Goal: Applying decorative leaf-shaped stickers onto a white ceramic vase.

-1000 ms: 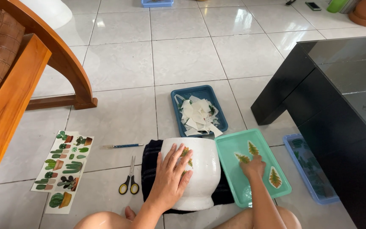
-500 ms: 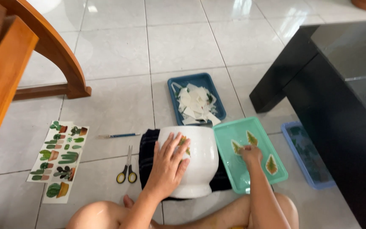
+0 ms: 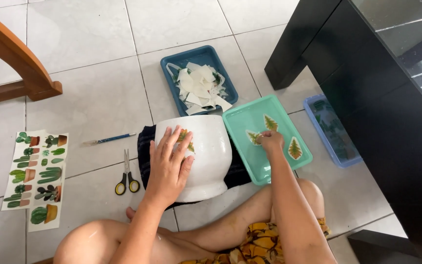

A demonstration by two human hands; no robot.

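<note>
White ceramic pot (image 3: 206,156) lying on its side on a dark cloth (image 3: 145,146), with the person's left hand (image 3: 168,166) pressed flat on it, fingers spread, nothing clamped. Right hand (image 3: 270,142) is down in the teal tray (image 3: 267,139), fingertips pinched on a small leaf cutout (image 3: 254,138); two more cutouts sit just beside it. Looks risky: the pot is round and only that palm steadies it, so it could roll off the cloth onto the tiles. A wet cutout could also tear or fold if pinched too hard. Scissors (image 3: 126,178), a brush (image 3: 111,139) and a cactus sticker sheet (image 3: 35,176) lie to the left.
</note>
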